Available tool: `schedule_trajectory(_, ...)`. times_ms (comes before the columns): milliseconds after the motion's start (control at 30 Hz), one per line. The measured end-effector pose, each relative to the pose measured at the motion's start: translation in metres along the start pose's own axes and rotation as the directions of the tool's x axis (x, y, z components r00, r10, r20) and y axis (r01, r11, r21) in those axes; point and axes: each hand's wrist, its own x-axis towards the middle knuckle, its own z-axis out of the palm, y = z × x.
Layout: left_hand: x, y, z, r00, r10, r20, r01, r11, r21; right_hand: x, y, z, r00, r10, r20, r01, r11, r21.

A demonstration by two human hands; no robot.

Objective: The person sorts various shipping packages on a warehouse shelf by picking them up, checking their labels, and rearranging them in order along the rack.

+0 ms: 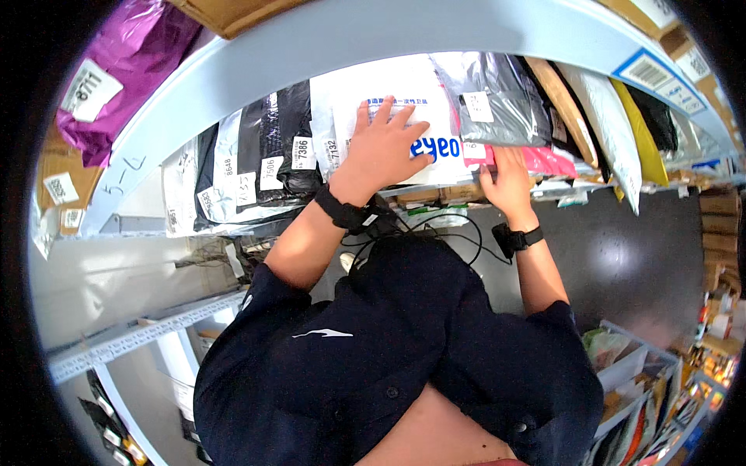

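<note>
My left hand [382, 141] lies with fingers spread on a large white plastic parcel [408, 81] that bears blue printing. A wristband holds a small dark device [341, 209] on that arm. Farther right, my right hand [508, 177] touches a pink plastic parcel [548, 162], its thumb apart and its fingertips partly under the edge of a grey plastic mailer bag [504, 116]. Whether those fingers grip the pink parcel cannot be told. The grey bag has a white label and leans beside the white parcel on the shelf.
Black and white labelled parcels [250, 157] stand packed at left. A brown padded envelope [562, 108], a white mailer [612, 128] and a yellow one [641, 131] lean at right. The metal shelf beam [361, 43] crosses above. Black cables [481, 233] hang before my body.
</note>
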Motion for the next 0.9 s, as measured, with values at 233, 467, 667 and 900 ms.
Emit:
schedule_trajectory(233,-0.002,0.0,0.001,1.0,-0.016,0.004,0.016,0.999,-0.034,0.021,0.047,0.022,1.0,0.012,-0.006,-0.013,0.995,-0.097)
schedule_trajectory(467,-0.005,-0.002,0.003,1.0,-0.001,0.012,0.002,0.999,-0.036,0.043,0.063,0.026,0.884,0.398,-0.244,-0.265,0.858,0.439)
schedule_trajectory(667,-0.004,-0.005,0.008,1.0,0.0,0.017,0.001,1.0,-0.031,0.062,-0.037,-0.008,0.974,0.092,-0.207,-0.023,0.949,0.314)
schedule_trajectory(900,-0.004,-0.008,0.002,0.999,0.001,0.05,0.001,0.999,-0.043,0.038,-0.038,0.011,0.986,-0.12,0.119,0.085,0.96,0.267)
